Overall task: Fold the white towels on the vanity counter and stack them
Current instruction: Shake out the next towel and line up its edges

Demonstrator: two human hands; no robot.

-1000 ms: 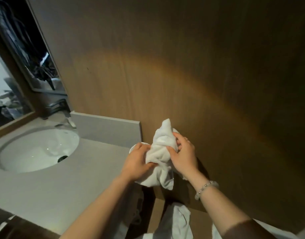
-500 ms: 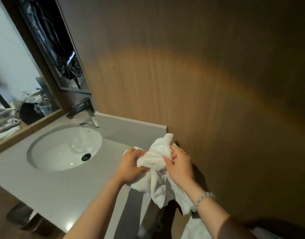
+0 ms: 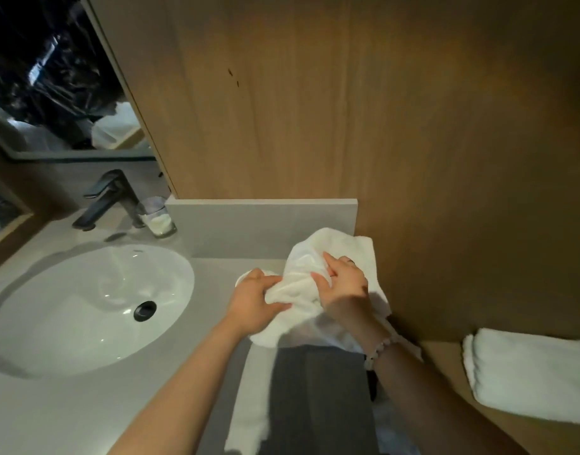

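- The white towel (image 3: 318, 254) is bunched between both grips: left hand (image 3: 254, 305) clenched on its left fold, right hand (image 3: 344, 284) pinching its middle.
- Right thumb hidden; towel's near end blurred.

Dim, warm light in a wide-angle view.

The wooden wall (image 3: 314, 110) glows brownish in the middle and goes dark toward the top and the right corners. The white sink (image 3: 85, 307) carries small points of glare, and a soft grey shadow lies along its left rim. The towel (image 3: 334, 241) is the brightest thing and almost loses its texture; its lower edge is smeared by motion. The faucet (image 3: 108, 195) and the mirror (image 3: 52, 77) are dark, with weak reflections. Straight lines bend near the edges, and the forearms look stretched.
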